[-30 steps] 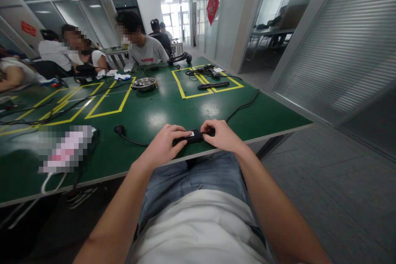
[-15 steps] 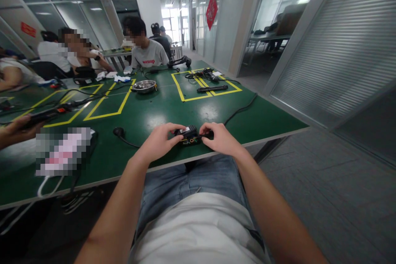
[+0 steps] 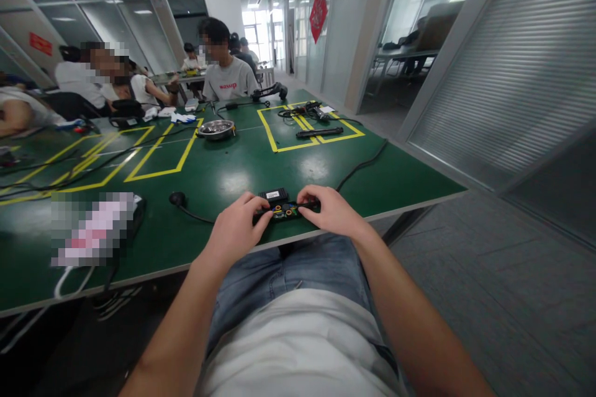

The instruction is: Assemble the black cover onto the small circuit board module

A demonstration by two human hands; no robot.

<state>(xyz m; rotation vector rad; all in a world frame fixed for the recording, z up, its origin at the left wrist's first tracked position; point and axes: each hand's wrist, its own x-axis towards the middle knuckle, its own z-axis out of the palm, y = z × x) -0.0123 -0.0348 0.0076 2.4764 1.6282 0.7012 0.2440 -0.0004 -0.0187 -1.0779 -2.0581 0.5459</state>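
Near the table's front edge lies an opened black power adapter (image 3: 285,211), its circuit board and copper-coloured coils showing. My left hand (image 3: 243,218) pinches its left end between thumb and fingers. At the other end, my right hand (image 3: 328,206) grips the casing where the cable comes out; the fingertips partly hide that end. Just behind the board rests the black ribbed cover (image 3: 274,194) with a white label, touched by neither palm. A black cable with a plug (image 3: 177,199) runs out to the left, and another cable (image 3: 358,169) trails off to the right.
A metal bowl (image 3: 216,129) stands further back on the green table (image 3: 251,164). Inside yellow tape lie a black bar-shaped part (image 3: 319,133) and a coiled cable (image 3: 293,113). At left is a blurred pink-and-white object (image 3: 95,226). A person (image 3: 228,77) sits across the table.
The labelled cover has left my left fingers and now lies behind the board; that hand has moved onto the adapter's left end. A co-worker's hand with a black tool has gone from the left.
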